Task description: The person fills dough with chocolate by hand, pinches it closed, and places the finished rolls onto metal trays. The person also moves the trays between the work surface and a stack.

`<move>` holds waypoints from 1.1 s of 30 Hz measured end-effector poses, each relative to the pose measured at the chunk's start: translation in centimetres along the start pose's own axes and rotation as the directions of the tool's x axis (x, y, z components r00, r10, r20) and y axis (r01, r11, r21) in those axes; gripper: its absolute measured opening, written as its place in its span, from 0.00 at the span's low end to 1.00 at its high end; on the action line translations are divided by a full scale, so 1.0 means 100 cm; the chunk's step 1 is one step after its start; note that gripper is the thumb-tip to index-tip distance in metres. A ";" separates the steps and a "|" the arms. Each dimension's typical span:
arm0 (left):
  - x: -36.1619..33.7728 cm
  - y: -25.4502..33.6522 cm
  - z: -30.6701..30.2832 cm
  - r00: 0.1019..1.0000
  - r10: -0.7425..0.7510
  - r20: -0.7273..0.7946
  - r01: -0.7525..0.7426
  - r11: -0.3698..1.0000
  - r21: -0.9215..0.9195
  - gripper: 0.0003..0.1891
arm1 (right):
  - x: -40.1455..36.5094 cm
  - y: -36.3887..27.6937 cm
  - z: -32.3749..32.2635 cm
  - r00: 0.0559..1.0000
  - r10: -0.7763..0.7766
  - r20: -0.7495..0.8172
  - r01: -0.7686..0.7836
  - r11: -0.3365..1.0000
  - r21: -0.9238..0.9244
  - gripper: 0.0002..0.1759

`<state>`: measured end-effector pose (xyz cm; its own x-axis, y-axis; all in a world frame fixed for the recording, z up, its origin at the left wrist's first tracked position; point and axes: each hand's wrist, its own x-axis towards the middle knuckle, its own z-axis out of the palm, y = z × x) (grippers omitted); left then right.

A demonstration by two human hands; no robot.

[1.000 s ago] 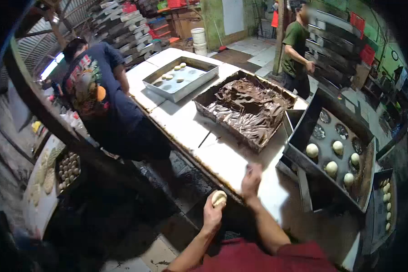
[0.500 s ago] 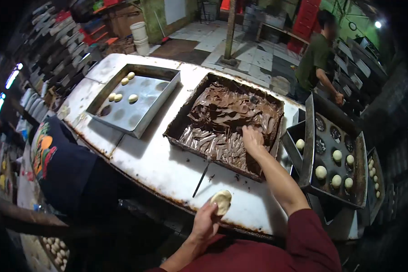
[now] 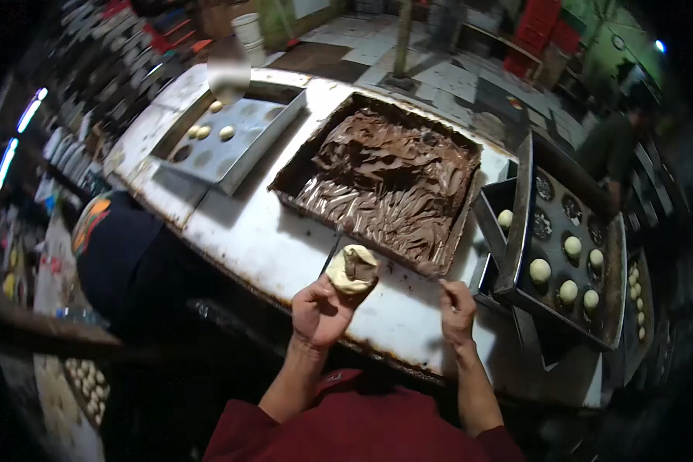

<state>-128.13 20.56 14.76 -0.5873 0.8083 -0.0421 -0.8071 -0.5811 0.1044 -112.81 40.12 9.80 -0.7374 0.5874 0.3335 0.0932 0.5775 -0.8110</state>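
My left hand [image 3: 319, 312] holds a flattened round of pale dough [image 3: 344, 280], with brown filling [image 3: 359, 266] on its face. To the right, my right hand [image 3: 459, 312] is closed around the thin handle of a small spreading tool [image 3: 430, 269], whose brown-smeared end lies by the near edge of the filling tray. That large square tray [image 3: 316, 212] holds thick chocolate-brown paste [image 3: 400, 177] with a ridged surface. Both hands are over the near side of the white table [image 3: 246, 254].
At the left is a metal tray [image 3: 235, 165] with several dough balls. Stacked at the right, a tilted tray [image 3: 516, 231] carries more balls. A person in dark clothes [image 3: 131, 254] is at the left, another [image 3: 612, 146] beyond the right trays. White buckets [image 3: 248, 35] stand behind.
My right hand has come back from the paste toward me with the tool. Brown filling now sits on the dough, which my left hand has raised slightly. The person at the right has moved farther right.
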 end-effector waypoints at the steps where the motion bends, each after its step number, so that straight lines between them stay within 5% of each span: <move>1: -0.012 -0.003 0.001 0.996 0.082 0.031 -0.087 0.949 0.303 0.34 | -0.008 0.008 -0.008 0.993 0.118 -0.031 -0.120 0.990 -0.079 0.13; 5: -0.071 -0.063 0.003 0.953 0.204 -0.222 -0.101 0.910 0.402 0.43 | -0.039 0.067 -0.002 0.993 -0.085 -0.080 0.060 0.960 -0.274 0.17; 7: -0.098 -0.097 -0.031 0.979 0.137 -0.150 -0.082 0.942 0.326 0.45 | -0.053 0.029 -0.003 0.987 -0.111 -0.114 0.078 0.963 -0.260 0.15; 8: -0.113 -0.117 -0.039 0.973 0.149 -0.179 -0.067 0.915 0.397 0.46 | -0.062 -0.002 -0.010 0.999 0.023 0.032 -0.018 0.991 -0.130 0.13; 9: -0.127 -0.134 -0.036 0.967 0.144 -0.210 -0.032 0.887 0.461 0.47 | -0.073 -0.014 -0.007 0.961 0.138 0.241 -0.192 0.957 0.218 0.11; 10: -0.142 -0.149 -0.032 0.962 0.112 -0.247 0.006 0.902 0.431 0.47 | -0.082 -0.028 -0.016 0.773 0.234 0.589 -0.478 0.825 0.300 0.11; 11: -0.155 -0.162 -0.021 0.959 0.063 -0.278 0.055 0.915 0.399 0.48 | -0.086 -0.061 -0.030 0.471 0.227 0.853 -0.735 0.635 0.237 0.11; 12: -0.170 -0.172 -0.019 0.953 0.099 -0.285 0.056 0.871 0.488 0.43 | -0.094 -0.066 -0.034 0.344 0.189 0.920 -0.779 0.605 0.167 0.10; 13: -0.182 -0.179 -0.023 0.951 0.122 -0.285 0.034 0.872 0.488 0.43 | -0.106 -0.066 -0.039 0.330 0.177 0.927 -0.773 0.614 0.158 0.10; 14: -0.193 -0.183 -0.031 0.890 0.201 -0.408 0.018 0.881 0.473 0.41 | -0.118 -0.064 -0.041 0.537 -0.091 0.839 -0.363 0.872 0.327 0.09; 15: -0.205 -0.187 -0.033 0.808 0.265 -0.527 0.005 0.890 0.456 0.38 | -0.133 -0.065 -0.045 0.583 -0.413 0.700 0.136 0.899 0.417 0.08; 16: -0.215 -0.197 -0.028 0.745 0.343 -0.572 -0.093 0.903 0.420 0.32 | -0.153 -0.073 -0.050 0.570 -0.576 0.587 0.414 0.817 0.400 0.12; 19: -0.239 -0.221 -0.036 0.816 0.293 -0.499 -0.198 0.952 0.235 0.27 | -0.196 -0.073 -0.069 0.455 -0.743 0.491 0.733 0.625 0.267 0.17; 21: -0.254 -0.241 -0.039 0.937 0.171 -0.305 -0.099 0.966 0.238 0.19 | -0.209 -0.074 -0.092 0.519 -0.652 0.553 0.683 0.705 0.189 0.17; 22: -0.262 -0.249 -0.033 0.953 0.199 -0.230 -0.055 0.857 0.513 0.19 | -0.215 -0.085 -0.114 0.656 -0.307 0.690 0.289 0.946 0.146 0.14; 23: -0.269 -0.258 -0.025 0.970 0.195 -0.144 -0.025 0.672 0.740 0.19 | -0.218 -0.082 -0.125 0.667 -0.186 0.722 0.142 0.982 0.121 0.12; 25: -0.282 -0.271 -0.015 0.992 0.085 -0.097 0.027 0.600 0.800 0.19 | -0.217 -0.085 -0.156 0.517 -0.165 0.840 0.088 0.986 0.140 0.12; 28: -0.285 -0.303 -0.006 0.996 -0.040 -0.076 0.086 0.488 0.869 0.19 | -0.247 -0.059 -0.193 0.632 0.056 0.773 -0.301 0.937 0.178 0.12; 29: -0.278 -0.321 -0.005 0.997 0.057 -0.044 0.001 0.599 0.801 0.18 | -0.261 -0.046 -0.205 0.694 0.082 0.715 -0.380 0.885 0.268 0.13; 30: -0.271 -0.343 -0.004 0.989 0.145 -0.036 -0.076 0.699 0.712 0.17 | -0.273 -0.063 -0.219 0.821 -0.123 0.558 -0.085 0.940 0.331 0.16; 33: -0.238 -0.406 0.009 0.983 0.168 -0.068 -0.126 0.904 0.409 0.14 | -0.313 -0.041 -0.254 0.875 -0.391 0.286 0.438 0.891 -0.121 0.17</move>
<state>-81.37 24.98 12.43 -0.7171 0.6909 -0.0919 -0.6314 -0.5880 0.5056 -73.07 33.80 14.88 -0.8727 0.1261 0.4718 -0.1586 0.8405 -0.5181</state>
